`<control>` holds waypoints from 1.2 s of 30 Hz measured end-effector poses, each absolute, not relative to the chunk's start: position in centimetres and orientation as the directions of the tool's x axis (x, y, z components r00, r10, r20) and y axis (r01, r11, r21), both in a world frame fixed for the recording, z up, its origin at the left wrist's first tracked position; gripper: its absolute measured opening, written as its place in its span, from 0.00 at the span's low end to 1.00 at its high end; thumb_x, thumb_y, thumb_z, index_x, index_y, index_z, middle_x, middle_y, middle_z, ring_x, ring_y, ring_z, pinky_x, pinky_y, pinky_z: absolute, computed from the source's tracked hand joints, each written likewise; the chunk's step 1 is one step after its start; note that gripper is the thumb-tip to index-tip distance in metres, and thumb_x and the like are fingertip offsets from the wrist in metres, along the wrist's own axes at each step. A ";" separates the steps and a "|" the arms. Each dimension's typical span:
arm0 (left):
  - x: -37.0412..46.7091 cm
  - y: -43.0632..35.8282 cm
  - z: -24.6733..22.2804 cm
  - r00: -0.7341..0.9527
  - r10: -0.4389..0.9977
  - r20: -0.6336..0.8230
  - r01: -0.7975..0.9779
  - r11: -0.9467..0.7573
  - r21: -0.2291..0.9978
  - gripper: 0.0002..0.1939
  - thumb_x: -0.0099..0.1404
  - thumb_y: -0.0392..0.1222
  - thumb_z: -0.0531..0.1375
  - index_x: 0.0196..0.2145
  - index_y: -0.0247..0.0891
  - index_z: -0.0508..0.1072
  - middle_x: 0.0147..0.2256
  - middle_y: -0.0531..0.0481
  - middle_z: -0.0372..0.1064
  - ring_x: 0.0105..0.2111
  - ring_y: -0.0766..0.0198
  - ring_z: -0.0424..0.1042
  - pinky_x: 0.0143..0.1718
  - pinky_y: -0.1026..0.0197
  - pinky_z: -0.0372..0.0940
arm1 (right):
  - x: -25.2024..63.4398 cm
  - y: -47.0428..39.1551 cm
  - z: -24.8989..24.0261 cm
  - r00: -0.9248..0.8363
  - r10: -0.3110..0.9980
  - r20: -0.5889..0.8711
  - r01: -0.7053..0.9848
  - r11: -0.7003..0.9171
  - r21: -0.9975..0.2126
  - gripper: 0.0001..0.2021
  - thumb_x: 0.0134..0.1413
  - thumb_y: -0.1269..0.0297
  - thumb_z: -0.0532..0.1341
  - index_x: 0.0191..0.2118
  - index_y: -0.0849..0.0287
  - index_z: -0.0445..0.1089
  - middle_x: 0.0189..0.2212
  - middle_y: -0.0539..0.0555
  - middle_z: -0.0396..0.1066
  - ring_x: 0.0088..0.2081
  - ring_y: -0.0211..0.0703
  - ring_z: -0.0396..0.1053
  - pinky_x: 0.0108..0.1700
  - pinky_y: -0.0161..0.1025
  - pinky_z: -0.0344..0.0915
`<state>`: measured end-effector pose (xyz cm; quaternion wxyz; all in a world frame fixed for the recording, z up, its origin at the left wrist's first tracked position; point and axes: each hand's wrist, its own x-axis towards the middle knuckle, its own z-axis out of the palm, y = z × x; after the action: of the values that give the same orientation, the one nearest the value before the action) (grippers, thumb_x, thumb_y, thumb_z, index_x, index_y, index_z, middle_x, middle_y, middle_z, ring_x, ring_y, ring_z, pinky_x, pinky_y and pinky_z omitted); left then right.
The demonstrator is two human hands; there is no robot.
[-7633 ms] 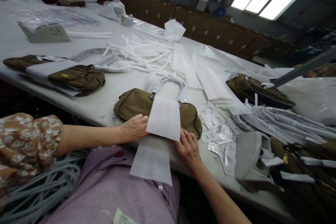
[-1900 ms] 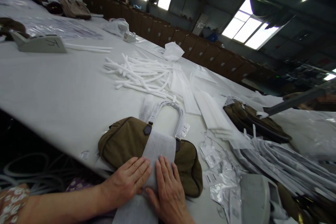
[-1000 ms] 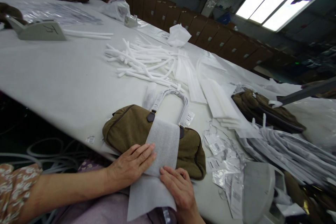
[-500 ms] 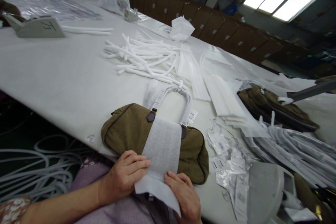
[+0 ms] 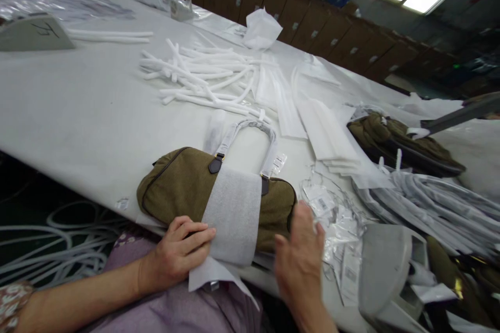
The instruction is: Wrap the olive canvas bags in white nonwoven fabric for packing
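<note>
A brown-green handbag (image 5: pixel 167 182) lies at the table's front edge, a white foam sheet (image 5: pixel 234 208) wrapped over its middle. Its raised handle (image 5: pixel 269 148) is covered in clear wrapping. My left hand (image 5: pixel 182 250) grips the bag's lower edge beside the sheet, fingers on top and thumb hidden. The sheet's loose end hangs toward my lap. My right hand (image 5: pixel 300 260), smeared by motion, is off the sheet with fingers apart, holding nothing, near the bag's right end. To its right stands a grey tape dispenser (image 5: pixel 383 265).
White foam rods (image 5: pixel 211 78) and stacked foam sheets (image 5: pixel 328 135) lie behind the bag. Tags in clear plastic (image 5: pixel 320 200) are at right, with wrapped handles (image 5: pixel 422 203) and another brown bag (image 5: pixel 402 140) beyond. Cartons (image 5: pixel 297 21) line the back.
My right hand has let go of the foam sheet and moved right and up, fingers spreading. My left hand stays at the bag's edge. The view has shifted slightly.
</note>
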<state>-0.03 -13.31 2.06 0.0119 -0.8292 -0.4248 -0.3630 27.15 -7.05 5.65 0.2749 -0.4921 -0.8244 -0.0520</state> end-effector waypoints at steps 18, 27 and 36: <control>0.6 -13.1 3.0 0.242 0.825 0.510 0.697 -0.514 0.501 0.12 0.66 0.28 0.51 0.42 0.40 0.70 0.44 0.49 0.76 0.47 0.61 0.71 0.53 0.52 0.54 | 28.3 -10.7 5.1 -0.615 0.695 0.373 0.648 0.715 -0.263 0.35 0.53 0.54 0.60 0.63 0.68 0.53 0.56 0.66 0.62 0.58 0.59 0.58 0.56 0.57 0.56; 1.4 -12.9 4.0 0.100 0.888 0.448 0.771 -0.354 0.530 0.09 0.69 0.40 0.54 0.46 0.39 0.65 0.41 0.49 0.75 0.40 0.61 0.72 0.47 0.54 0.59 | 23.3 -7.9 7.3 -0.559 0.712 0.425 0.447 0.690 -0.569 0.07 0.59 0.69 0.57 0.40 0.55 0.72 0.40 0.54 0.76 0.39 0.41 0.73 0.43 0.38 0.67; 1.8 -11.1 5.1 -0.113 0.945 0.307 0.788 -0.103 0.607 0.22 0.68 0.45 0.55 0.57 0.43 0.56 0.21 0.60 0.64 0.26 0.63 0.69 0.35 0.61 0.64 | 22.1 -6.4 6.0 -0.253 0.957 0.140 0.595 0.268 -0.758 0.13 0.61 0.57 0.56 0.36 0.58 0.75 0.33 0.53 0.77 0.34 0.42 0.74 0.38 0.34 0.66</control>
<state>1.84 -11.11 5.06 -0.1129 -0.6564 -0.6601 -0.3475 22.06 -6.40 5.98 0.3071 -0.5282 -0.7346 0.2949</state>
